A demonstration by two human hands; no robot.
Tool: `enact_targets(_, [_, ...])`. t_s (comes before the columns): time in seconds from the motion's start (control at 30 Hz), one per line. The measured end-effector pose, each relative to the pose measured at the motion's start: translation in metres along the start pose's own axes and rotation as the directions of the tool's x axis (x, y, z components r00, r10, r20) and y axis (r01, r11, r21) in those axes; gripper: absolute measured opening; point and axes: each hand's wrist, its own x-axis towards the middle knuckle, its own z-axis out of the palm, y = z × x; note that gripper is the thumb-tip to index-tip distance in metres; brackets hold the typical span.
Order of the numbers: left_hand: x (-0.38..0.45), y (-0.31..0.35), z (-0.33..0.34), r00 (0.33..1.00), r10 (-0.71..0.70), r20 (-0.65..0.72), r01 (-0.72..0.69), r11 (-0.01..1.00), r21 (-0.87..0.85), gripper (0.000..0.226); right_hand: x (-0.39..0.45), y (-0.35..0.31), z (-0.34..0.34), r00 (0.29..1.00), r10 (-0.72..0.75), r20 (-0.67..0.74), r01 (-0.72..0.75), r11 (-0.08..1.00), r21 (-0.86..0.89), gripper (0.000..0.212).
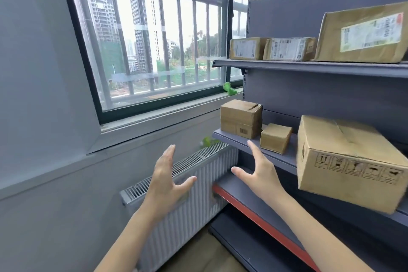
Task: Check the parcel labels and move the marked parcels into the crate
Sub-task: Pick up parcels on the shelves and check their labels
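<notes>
Holding nothing, left hand (pixel 166 180) and right hand (pixel 257 174) fingers spread, parcels (pixel 241 118) shelved.

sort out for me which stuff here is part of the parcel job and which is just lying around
Job: three labelled parcels on the top shelf; three boxes on the middle shelf; both open hands. No crate in view.

Lying about: green objects on the windowsill and radiator.
</notes>
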Motion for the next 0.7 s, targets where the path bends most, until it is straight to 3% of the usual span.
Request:
enact_targets(0.17, [0.048, -0.023, 0.018, 0.999, -0.025, 0.02, 0.024, 0.999, 0.044, 0.086, 0.05, 0.022, 0.017, 1.0, 0.023, -0.004, -0.023, 0.999, 0.045, 0.083])
enact_targets(0.47, [0.177, -0.023, 0.088, 0.992, 0.074, 0.101, -0.085, 0.99, 0.108, 0.076, 0.148, 0.076, 0.003, 0.987, 0.104, -0.122, -0.1, 0.994, 0.037, 0.077])
enact_targets(0.7, [0.247, -0.044, 0.149, 0.992, 0.067, 0.104, -0.068, 0.998, 0.004, 0.07, 0.19, 0.122, 0.002, 0.94, 0.248, -0.236, -0.25, 0.968, 0.022, 0.07])
